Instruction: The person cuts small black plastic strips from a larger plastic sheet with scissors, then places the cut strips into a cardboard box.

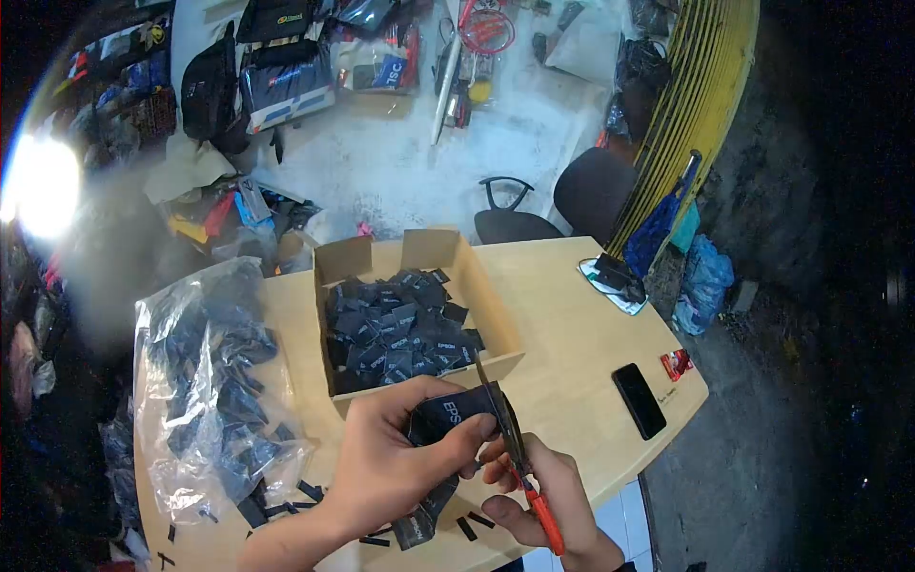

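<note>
And here we are at the near side of the pale wooden table (562,315), 2 bare hands in play! The left hand (386,462) has the black label strip (446,412) pinched between thumb and fingers, white EPSON lettering showing, its far end right up at the blades. Over on the right, the right hand (562,491) has its fingers wrapped round the red handles of the scissors (543,520), blades pointing to the far side.

The strip is held just on the near side of 1 open cardboard box (496,319), and what a pile inside: black cut labels (396,329), many reading EPSON! To the left lies a clear plastic bag (205,381) with more black pieces in it. Narrow black scraps (310,491) dot the near edge, 2 of them just left of the right hand. Out right, 1 dark phone (639,400) lies flat, a small red packet (677,364) just beyond it.
</note>
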A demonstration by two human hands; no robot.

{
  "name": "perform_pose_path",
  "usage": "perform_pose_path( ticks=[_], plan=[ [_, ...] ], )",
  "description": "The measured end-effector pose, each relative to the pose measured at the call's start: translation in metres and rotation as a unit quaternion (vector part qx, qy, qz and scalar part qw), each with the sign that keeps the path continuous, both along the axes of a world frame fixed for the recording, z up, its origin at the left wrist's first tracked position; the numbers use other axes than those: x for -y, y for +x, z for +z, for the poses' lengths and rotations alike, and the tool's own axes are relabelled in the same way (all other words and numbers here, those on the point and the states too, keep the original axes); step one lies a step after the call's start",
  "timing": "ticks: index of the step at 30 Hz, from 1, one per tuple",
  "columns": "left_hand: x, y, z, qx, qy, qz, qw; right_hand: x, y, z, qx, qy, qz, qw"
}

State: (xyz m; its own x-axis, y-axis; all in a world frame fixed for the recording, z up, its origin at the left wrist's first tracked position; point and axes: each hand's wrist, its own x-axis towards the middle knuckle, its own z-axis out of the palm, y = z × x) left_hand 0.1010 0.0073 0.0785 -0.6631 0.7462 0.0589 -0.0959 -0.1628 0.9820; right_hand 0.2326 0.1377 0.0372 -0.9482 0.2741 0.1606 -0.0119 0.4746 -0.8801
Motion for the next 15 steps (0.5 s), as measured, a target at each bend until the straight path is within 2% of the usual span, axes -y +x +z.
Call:
perform_pose_path(
  ticks=[13,15],
  plan=[
    [0.0020,-0.0007,-0.0018,-0.006,0.008,0.002,1.000,0.0005,-0.0015,0.0042,0.003,-0.008,0.021,1.000],
    [0.0019,-0.0007,-0.0018,-0.047,-0.023,0.020,0.998,0.0026,-0.0031,0.0030,-0.014,-0.015,0.017,1.000]
  ],
)
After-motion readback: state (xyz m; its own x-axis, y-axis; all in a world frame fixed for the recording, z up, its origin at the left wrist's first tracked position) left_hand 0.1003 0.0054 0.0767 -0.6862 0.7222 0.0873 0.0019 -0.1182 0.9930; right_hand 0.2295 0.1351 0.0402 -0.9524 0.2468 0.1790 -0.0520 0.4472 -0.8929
